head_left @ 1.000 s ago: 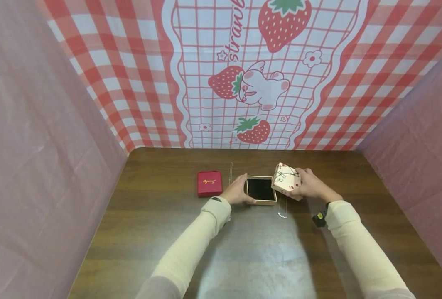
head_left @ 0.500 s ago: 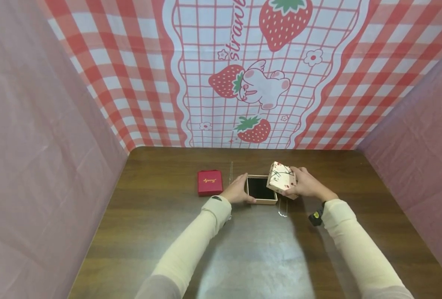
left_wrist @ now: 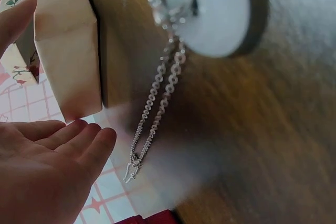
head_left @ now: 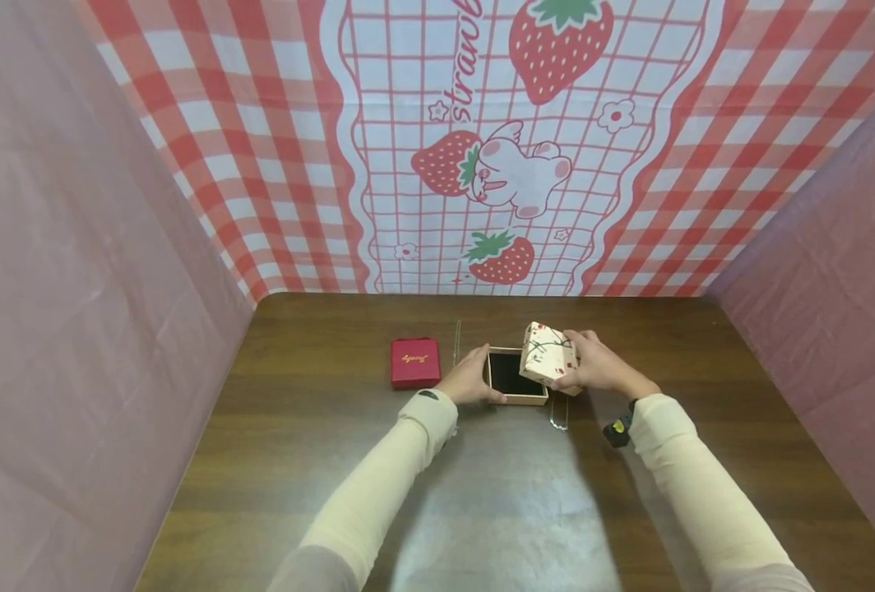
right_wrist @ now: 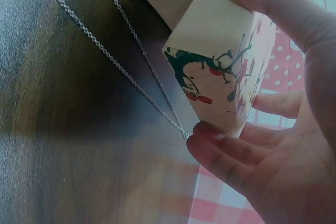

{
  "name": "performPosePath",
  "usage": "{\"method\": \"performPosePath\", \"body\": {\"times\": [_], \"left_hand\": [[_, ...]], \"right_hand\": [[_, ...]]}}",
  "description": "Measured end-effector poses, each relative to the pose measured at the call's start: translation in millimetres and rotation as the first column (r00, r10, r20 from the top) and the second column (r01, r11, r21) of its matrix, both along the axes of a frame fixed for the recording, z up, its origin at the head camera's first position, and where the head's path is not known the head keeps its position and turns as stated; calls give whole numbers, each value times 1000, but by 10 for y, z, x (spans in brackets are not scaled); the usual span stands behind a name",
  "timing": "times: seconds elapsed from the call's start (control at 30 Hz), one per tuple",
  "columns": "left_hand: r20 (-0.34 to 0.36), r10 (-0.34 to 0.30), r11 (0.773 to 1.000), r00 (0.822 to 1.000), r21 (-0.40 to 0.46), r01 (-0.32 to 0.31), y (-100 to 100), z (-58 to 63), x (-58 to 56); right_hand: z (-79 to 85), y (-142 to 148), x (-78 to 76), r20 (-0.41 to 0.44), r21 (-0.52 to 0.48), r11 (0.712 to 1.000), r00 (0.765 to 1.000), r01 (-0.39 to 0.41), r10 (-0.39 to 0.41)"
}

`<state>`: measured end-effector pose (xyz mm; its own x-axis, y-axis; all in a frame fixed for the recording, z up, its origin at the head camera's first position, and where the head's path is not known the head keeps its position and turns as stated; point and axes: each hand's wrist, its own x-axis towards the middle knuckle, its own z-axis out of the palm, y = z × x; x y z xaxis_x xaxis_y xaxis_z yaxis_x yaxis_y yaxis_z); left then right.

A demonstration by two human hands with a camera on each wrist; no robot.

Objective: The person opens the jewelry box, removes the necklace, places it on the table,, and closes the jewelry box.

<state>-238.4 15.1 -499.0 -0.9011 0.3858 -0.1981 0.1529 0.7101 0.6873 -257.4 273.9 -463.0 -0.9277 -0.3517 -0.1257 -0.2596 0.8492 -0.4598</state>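
My left hand grips the left side of a cardboard gift box base with a black lining, thumb at its front corner and fingers toward the back. In the left wrist view, fingertips touch the base's plain beige wall. My right hand holds the matching lid, cream with red flowers and dark branches, tilted over the right part of the base. The right wrist view shows thumb and fingers around the lid. A silver necklace lies in front of the base's right corner.
A red jewelry box with gold lettering stands left of my left hand. Another necklace chain runs beside it, passing under my left wrist; its round white pendant shows up close. A strawberry-print cloth hangs behind the table.
My right hand has carried the lid leftward, so it covers more of the black lining. My left hand has stayed on the base, which has not moved.
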Motion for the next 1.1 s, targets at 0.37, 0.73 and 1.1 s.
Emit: {"method": "performPosePath", "body": {"times": [0.37, 0.73, 1.1], "left_hand": [[6, 5, 1000, 1000, 20, -5, -15, 1, 18], [15, 4, 1000, 1000, 24, -5, -26, -8, 8], [-14, -7, 998, 1000, 57, 8, -30, -27, -3]], "right_hand": [[-2, -116, 25, 21, -15, 999, 999, -30, 30], [-22, -217, 13, 20, -14, 998, 998, -66, 66], [26, -336, 35, 37, 19, 996, 996, -87, 86]]}}
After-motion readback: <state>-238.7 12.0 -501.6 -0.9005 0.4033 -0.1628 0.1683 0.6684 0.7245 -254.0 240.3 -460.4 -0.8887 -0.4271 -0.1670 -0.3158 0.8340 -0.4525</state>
